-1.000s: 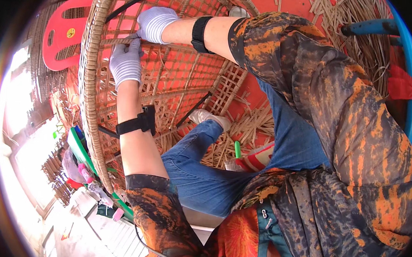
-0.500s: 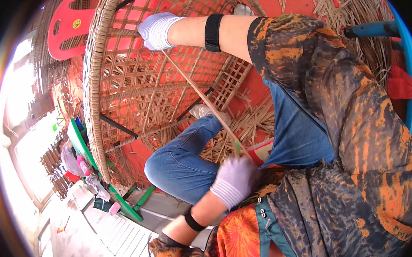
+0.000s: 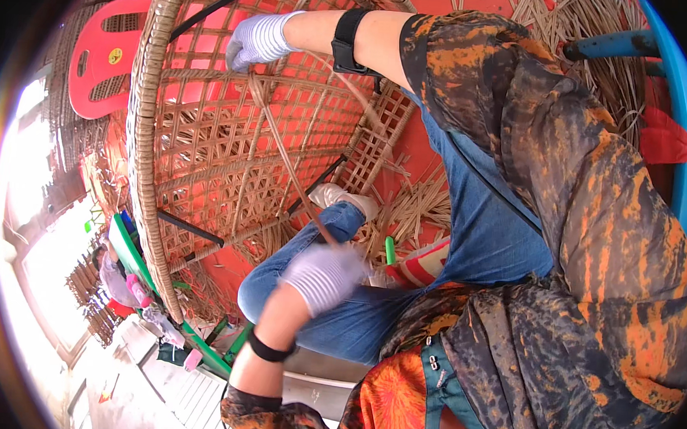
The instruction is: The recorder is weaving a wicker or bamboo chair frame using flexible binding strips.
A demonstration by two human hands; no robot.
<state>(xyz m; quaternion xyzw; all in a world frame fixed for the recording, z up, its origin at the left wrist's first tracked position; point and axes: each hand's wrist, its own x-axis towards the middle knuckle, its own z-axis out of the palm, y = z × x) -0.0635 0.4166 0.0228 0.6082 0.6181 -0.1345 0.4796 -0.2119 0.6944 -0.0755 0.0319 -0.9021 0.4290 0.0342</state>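
A large woven cane basket frame (image 3: 144, 126) with an open lattice stands tilted in front of my legs. At its upper part, my gloved right hand (image 3: 261, 41) is closed, fingers curled against the lattice where a cane strip (image 3: 283, 155) meets it; the fingertips are partly hidden. That strip slants down to my gloved left hand (image 3: 325, 277), closed on it above my thigh and smeared by motion. Another blurred length of cane hangs below my right wrist.
A red plastic stool (image 3: 103, 58) lies beyond the basket. Cut cane pieces (image 3: 414, 210) litter the red floor, with a longer bundle (image 3: 600, 65) at upper right. A green handle (image 3: 390, 250) shows beside my thigh. Blue plastic furniture (image 3: 686, 116) stands at right, a green-edged item (image 3: 135, 254) at left.
My left hand has moved left and slightly down, away from the green handle, with the strip. The strip now hangs steeper. My right hand stays at the lattice, its wrist turned slightly.
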